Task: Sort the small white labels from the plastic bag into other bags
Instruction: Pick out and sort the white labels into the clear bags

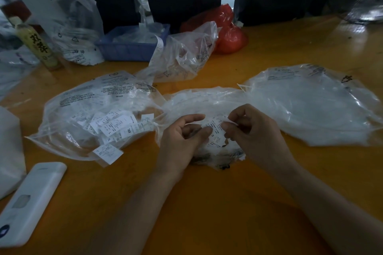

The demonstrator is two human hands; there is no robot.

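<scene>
nearest, at lower left: flat white plastic remote-shaped device [29,203] lying on the orange wooden counter [207,213]. just past it, clear plastic bag on the left [93,109], mouth toward the hands, holding a loose heap of small white printed labels [116,125]; size marks l and xxl readable on some. one label lies at its near edge, whether in or out i cannot tell.

centre: crumpled clear middle bag [207,97] under both hands. left hand [182,141] curled, thumb and fingertips [207,129] pinching the left side of a small white label marked s [214,130]. right hand [257,130] curled too, fingertips pinching the same label's right edge. neither grip is spread.

right: flat clear bag on the right [310,103], contents whitish, unclear.

step in hand, by my reading: checking the size mark before dropping it. do it well by holding one label only, reading the letter, then releasing deep inside the matching bag's mouth so it does not slide back out.
</scene>
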